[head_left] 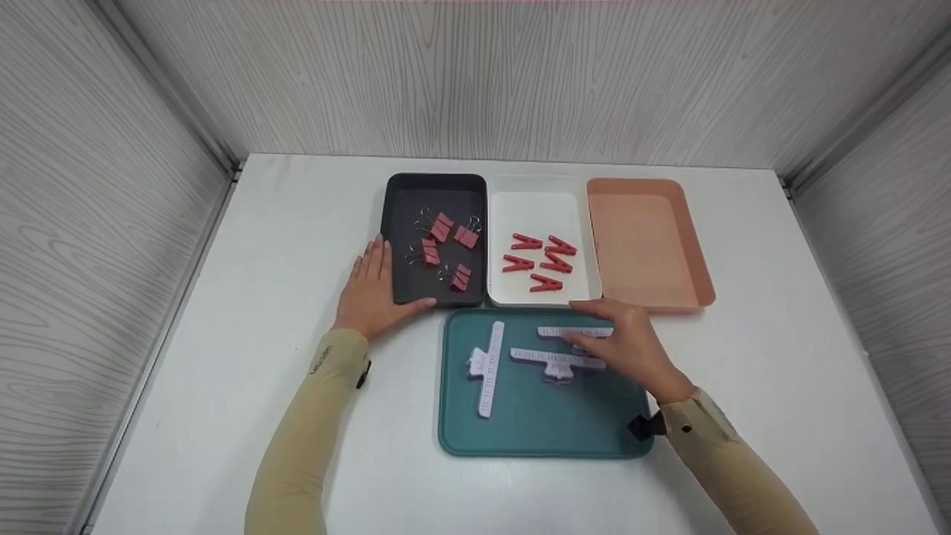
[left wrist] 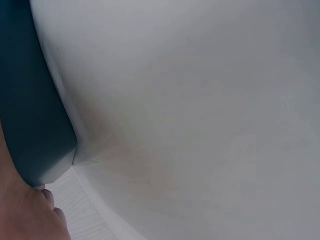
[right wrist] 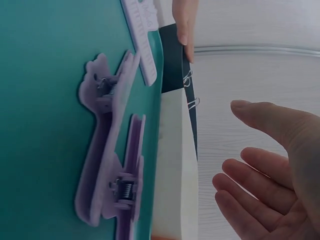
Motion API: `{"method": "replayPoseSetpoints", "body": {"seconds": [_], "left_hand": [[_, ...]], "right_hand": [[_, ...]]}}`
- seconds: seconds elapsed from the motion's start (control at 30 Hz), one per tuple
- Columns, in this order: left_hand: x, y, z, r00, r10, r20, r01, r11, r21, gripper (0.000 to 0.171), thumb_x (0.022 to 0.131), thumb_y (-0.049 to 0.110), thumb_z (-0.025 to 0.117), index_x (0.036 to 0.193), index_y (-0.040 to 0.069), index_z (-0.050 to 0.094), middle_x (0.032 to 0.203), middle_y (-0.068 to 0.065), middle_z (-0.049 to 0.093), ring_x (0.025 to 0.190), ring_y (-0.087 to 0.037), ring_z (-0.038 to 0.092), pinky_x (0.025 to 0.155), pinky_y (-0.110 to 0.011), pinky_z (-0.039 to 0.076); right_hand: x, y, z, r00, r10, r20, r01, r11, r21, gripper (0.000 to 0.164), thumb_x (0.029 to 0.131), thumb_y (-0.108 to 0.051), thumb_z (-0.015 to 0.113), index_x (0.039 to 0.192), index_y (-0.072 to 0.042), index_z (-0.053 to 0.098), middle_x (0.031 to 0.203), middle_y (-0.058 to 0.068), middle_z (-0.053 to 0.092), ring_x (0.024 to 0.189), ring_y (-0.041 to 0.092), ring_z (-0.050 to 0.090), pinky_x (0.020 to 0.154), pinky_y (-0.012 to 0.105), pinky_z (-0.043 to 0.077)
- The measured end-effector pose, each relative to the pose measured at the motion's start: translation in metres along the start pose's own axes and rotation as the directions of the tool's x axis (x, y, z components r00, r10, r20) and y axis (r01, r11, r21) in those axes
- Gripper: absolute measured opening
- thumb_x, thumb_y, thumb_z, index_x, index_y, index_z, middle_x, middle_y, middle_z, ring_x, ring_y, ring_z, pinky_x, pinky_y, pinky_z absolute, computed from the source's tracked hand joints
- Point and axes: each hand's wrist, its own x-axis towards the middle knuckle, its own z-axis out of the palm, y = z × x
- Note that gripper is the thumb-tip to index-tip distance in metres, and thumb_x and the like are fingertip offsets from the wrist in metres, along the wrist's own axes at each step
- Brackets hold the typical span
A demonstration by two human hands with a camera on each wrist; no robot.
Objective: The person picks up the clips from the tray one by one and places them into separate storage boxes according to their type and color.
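My left hand rests against the left side of the black tray, fingers straight and the thumb along its front edge. Several pinkish-red binder clips lie in that tray. My right hand hovers over the teal tray's upper right, thumb and fingers spread with nothing between them. Beneath it is a lilac long-bar clip, partly hidden by the hand in the head view. A second lilac clip lies just in front, and a third lilac clip stands lengthwise at the left of the teal tray.
Behind the teal tray, a white tray in the middle holds several small red clothespins. To its right sits an orange-pink tray. The trays stand on a white table with grey wood-grain panels at the back and sides.
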Motion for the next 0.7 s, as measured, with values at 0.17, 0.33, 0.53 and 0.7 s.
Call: {"method": "replayPoseSetpoints", "body": {"seconds": [0.17,0.33,0.53,0.7], "left_hand": [[0.0,0.001,-0.002,1.0,-0.002,0.006,0.002,1.0,-0.006,0.134,0.078,0.092,0.047,0.16,-0.005,0.001,0.168,-0.019,-0.003,0.155,-0.029,-0.004,0.125,-0.038,-0.003],[0.001,0.0,-0.001,1.0,0.002,0.004,-0.002,1.0,0.007,0.135,0.078,0.092,0.046,0.16,-0.005,0.002,0.168,-0.02,-0.002,0.155,-0.029,-0.003,0.125,-0.039,-0.003],[0.001,0.0,-0.001,1.0,0.002,0.007,-0.002,1.0,0.009,0.135,0.078,0.092,0.045,0.16,-0.006,0.002,0.168,-0.021,-0.002,0.155,-0.03,-0.003,0.124,-0.038,-0.003],[0.001,0.0,-0.001,1.0,0.004,0.0,-0.004,1.0,0.006,0.135,0.078,0.092,0.046,0.16,-0.006,0.002,0.168,-0.021,-0.002,0.155,-0.03,-0.003,0.124,-0.038,-0.004]], "right_hand": [[-0.01,0.008,0.002,0.998,0.057,-0.023,-0.057,0.998,-0.027,0.049,0.084,-0.025,0.087,0.126,-0.005,0.073,0.118,0.009,0.072,0.102,0.03,0.07,0.091,0.05,0.058],[-0.019,0.011,0.004,0.982,0.185,-0.047,-0.189,0.978,-0.089,0.043,0.083,-0.025,0.088,0.118,-0.004,0.076,0.105,0.008,0.072,0.091,0.026,0.069,0.083,0.043,0.062],[-0.022,0.014,0.009,0.966,0.253,-0.058,-0.259,0.955,-0.141,0.04,0.082,-0.03,0.088,0.111,-0.005,0.078,0.094,0.006,0.07,0.081,0.022,0.063,0.076,0.036,0.061],[-0.021,0.017,0.014,0.961,0.268,-0.061,-0.275,0.946,-0.169,0.036,0.083,-0.031,0.088,0.106,-0.005,0.078,0.089,0.005,0.071,0.076,0.02,0.061,0.072,0.033,0.06]]}}
